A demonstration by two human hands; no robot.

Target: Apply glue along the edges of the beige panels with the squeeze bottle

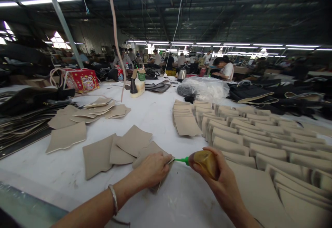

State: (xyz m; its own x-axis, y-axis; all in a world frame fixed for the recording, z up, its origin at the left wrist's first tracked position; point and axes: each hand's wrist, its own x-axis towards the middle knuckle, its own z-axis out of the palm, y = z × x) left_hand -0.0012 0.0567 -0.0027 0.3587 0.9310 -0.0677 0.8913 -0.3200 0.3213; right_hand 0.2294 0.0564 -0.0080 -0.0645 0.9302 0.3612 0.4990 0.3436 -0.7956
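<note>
My right hand (pixel 222 178) is wrapped round a squeeze bottle (pixel 204 161) of amber-brown liquid, tilted sideways with its thin green nozzle pointing left. The nozzle tip meets the edge of a beige leather-like panel (pixel 151 149). My left hand (pixel 153 168) grips that panel near its right corner, fingers bent together and covering part of it. Overlapping just left of it are several loose beige panels (pixel 98 155). On the right, beside my right hand, long rows of similar panels (pixel 230 146) lie overlapped across the white table (pixel 181 200).
More beige panels (pixel 67 136) lie at left, near a stack of dark pieces (pixel 23 127). Farther back are a red patterned bag (pixel 81 80), a glue-stained container (pixel 138 88), a clear plastic bag (pixel 204 87) and a kettle (pixel 182 74). A hose (pixel 115 34) hangs down at left. People work beyond.
</note>
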